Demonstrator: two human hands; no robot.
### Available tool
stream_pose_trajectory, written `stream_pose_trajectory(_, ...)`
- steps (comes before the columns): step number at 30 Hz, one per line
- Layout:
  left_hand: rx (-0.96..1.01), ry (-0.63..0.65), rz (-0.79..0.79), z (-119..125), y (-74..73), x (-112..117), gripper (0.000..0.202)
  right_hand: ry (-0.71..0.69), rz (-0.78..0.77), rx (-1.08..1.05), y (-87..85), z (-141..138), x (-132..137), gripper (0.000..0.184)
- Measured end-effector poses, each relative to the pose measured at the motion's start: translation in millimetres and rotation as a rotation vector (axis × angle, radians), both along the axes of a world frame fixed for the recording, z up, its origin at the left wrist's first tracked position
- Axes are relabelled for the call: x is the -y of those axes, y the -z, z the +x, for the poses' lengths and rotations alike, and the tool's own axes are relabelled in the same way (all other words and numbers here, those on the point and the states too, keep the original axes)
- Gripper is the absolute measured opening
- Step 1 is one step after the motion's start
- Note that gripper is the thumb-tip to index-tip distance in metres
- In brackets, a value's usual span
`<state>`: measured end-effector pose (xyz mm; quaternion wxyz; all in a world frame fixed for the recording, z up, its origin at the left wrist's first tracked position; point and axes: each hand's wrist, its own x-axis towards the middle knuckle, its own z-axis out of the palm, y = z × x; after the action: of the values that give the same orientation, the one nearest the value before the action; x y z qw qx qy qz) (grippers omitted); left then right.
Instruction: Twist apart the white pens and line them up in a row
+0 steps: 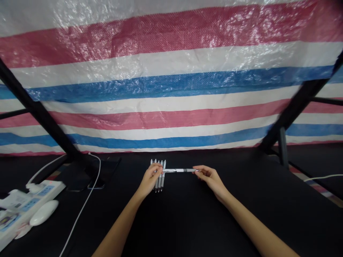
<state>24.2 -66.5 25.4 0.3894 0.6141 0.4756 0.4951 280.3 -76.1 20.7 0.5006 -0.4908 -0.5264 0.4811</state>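
Note:
A white and grey pen (179, 170) is held level between my two hands. My left hand (150, 178) pinches its left end, and my right hand (210, 177) pinches the end with the tip, on the right. Beneath and just behind my left hand, several similar pens (162, 182) lie side by side on the black table, their tips towards me. My left fingers hide the middle part of some of them.
At the left a white power strip (40, 194) carries plugs, with a white mouse-shaped object (44, 212) against it. A white cable (87, 201) runs across the black table (187, 221). Black frame posts (50, 121) stand at both sides before a striped plastic sheet (171, 85).

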Motion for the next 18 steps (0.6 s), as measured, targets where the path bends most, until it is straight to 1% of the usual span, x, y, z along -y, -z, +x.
stream_pose_trajectory(3,-0.059,0.047,0.023,0.0,4.2,0.8,0.03,-0.003,-0.007,-0.025,0.9,0.7,-0.2,0.036)
stream_pose_trajectory(7,-0.132,0.072,0.074,-1.7,8.8,0.5,0.026,-0.013,-0.023,-0.056,2.1,2.2,-0.5,0.036)
stream_pose_trajectory(12,-0.138,0.073,0.07,-3.1,8.3,-0.4,0.025,-0.047,-0.051,-0.045,2.7,1.2,-0.6,0.038)
stream_pose_trajectory(16,-0.134,0.038,0.085,-2.9,6.6,-0.5,0.023,-0.074,0.001,0.023,1.8,0.5,-1.4,0.04)
stream_pose_trajectory(18,-0.136,0.038,0.088,-2.8,6.6,-0.3,0.023,-0.082,0.047,0.09,0.6,0.9,-1.5,0.037)
